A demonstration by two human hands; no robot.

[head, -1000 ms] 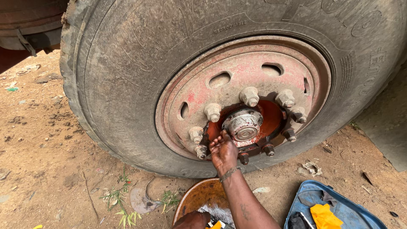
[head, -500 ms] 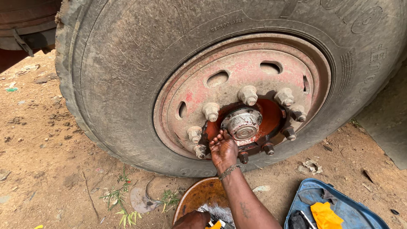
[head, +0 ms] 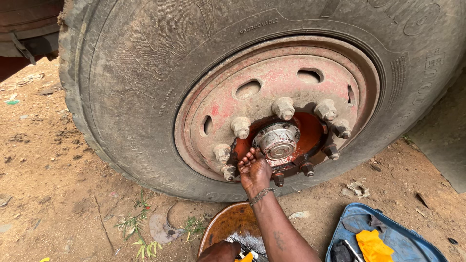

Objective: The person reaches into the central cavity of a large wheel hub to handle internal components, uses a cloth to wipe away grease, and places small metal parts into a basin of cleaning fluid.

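Reaching up, the right hand (head: 254, 171) presses curled fingers against the grey metal hub cap (head: 277, 140) centred in the rusty red truck wheel (head: 276, 111).
Left hand (head: 219, 251) rests low over the brown metal bowl (head: 225, 225), its grip unclear; steady, even fingertip pressure around the cap seems best.

Wheel hub cap (head: 277, 140): round, dull grey metal, seated at the centre of a rusted red wheel disc (head: 291, 82), ringed by large lug nuts (head: 284, 107). The right hand (head: 254, 171) presses its fingers (head: 250, 156) against the cap's lower-left edge.
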